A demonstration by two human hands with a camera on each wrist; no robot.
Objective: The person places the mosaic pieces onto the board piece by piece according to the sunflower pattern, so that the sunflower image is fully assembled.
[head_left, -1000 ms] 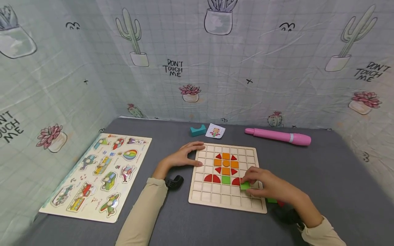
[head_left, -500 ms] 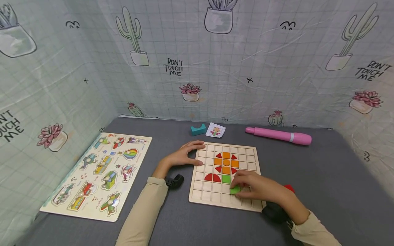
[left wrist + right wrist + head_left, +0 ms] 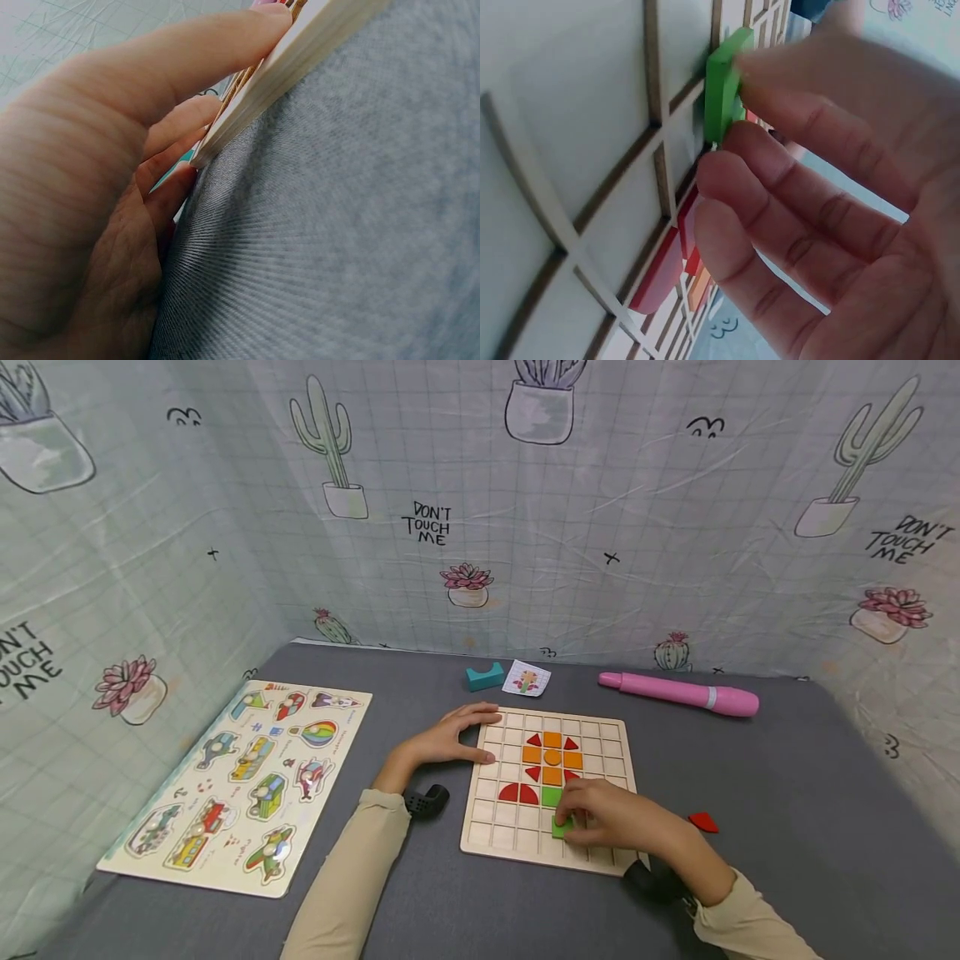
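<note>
A square wooden grid board (image 3: 487, 839) lies on the grey table. My left hand (image 3: 442, 743) rests at its upper left edge, thumb (image 3: 225, 49) over the top face and fingers along the side. My right hand (image 3: 611, 814) pinches a green square tile (image 3: 561, 828) between thumb and fingers, just below another green square (image 3: 551, 797). In the right wrist view the held green tile (image 3: 724, 90) stands tilted over a grid cell. Orange squares (image 3: 552, 739) surround an orange circle (image 3: 552, 757), with small red triangles (image 3: 534, 740) at the corners. Red quarter-circles (image 3: 508, 792) sit to the left.
A loose red quarter-circle (image 3: 703, 822) lies right of the board. Behind it are a teal block (image 3: 485, 677), a pattern card (image 3: 527, 678) and a pink pen-shaped object (image 3: 678, 693). A vehicle puzzle board (image 3: 281, 872) lies at left. Printed cloth (image 3: 360, 577) hangs behind.
My right hand has moved left across the board with the green tile, to below the other green square. The loose red piece is uncovered beside my arm. My left hand stays put.
</note>
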